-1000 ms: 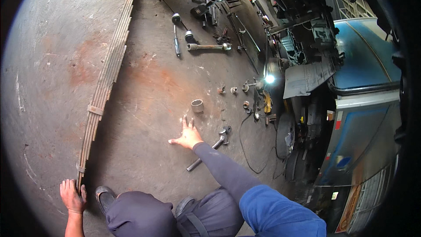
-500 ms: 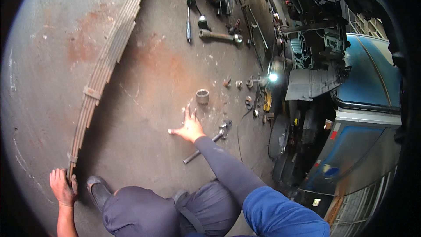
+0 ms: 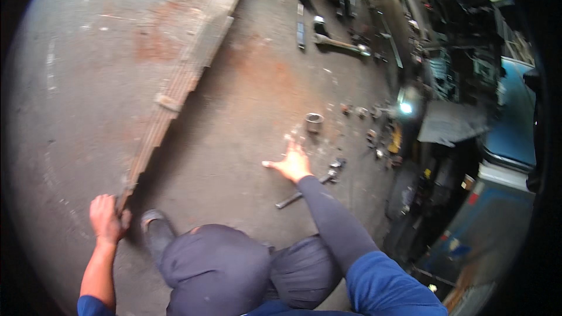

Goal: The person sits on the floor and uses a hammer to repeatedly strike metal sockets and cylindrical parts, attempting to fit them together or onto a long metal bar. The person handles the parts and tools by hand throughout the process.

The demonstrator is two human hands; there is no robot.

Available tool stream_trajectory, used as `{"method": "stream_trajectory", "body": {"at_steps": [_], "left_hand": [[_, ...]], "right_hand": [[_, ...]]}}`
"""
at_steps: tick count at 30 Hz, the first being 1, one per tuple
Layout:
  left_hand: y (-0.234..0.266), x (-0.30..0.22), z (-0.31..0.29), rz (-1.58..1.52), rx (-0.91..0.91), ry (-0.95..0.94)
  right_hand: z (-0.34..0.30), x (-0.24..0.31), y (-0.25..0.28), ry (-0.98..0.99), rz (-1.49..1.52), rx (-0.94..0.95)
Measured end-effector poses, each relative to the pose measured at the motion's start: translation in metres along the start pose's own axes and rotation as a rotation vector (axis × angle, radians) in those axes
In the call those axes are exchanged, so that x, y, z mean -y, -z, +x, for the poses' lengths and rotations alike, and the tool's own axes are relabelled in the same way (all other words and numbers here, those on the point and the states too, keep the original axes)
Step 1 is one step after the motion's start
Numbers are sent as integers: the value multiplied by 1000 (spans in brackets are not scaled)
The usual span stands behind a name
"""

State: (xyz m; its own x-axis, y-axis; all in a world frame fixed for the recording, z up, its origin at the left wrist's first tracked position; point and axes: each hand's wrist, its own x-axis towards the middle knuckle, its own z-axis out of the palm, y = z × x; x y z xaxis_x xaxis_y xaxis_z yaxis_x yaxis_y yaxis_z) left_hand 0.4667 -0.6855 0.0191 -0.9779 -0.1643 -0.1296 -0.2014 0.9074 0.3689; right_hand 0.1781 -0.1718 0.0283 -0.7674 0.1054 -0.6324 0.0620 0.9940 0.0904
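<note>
Swinging the view, sliding the spring [image 3: 186, 77] rightward. Pinching its near end with left hand's [image 3: 106, 219] fingers, spreading right hand's [image 3: 294, 165]. Looking heavy, stiff, best held at both ends.

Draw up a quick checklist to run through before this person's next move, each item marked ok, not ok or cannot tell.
1. Left hand at the near end of the metal strips: ok, fingers and thumb on either side.
2. Firmness of that hold: cannot tell, the picture is blurred.
3. Right hand free: ok, fingers spread, nothing held.
4. Far end of the strips in view: not ok, they run off the top edge.
5. Shoe well away from the strips: not ok, it sits close beside their near end.
</note>
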Motion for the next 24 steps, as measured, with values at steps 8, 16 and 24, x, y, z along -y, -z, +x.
{"method": "stream_trajectory", "body": {"at_steps": [8,16,24], "left_hand": [[9,-1,2,49,65,-18],[14,0,2,61,85,-45],[13,3,2,78,123,-40]], "right_hand": [[-2,0,4,-78,120,21],[-2,1,-1,-95,139,-16],[2,-5,-8,-40,184,-86]]}}
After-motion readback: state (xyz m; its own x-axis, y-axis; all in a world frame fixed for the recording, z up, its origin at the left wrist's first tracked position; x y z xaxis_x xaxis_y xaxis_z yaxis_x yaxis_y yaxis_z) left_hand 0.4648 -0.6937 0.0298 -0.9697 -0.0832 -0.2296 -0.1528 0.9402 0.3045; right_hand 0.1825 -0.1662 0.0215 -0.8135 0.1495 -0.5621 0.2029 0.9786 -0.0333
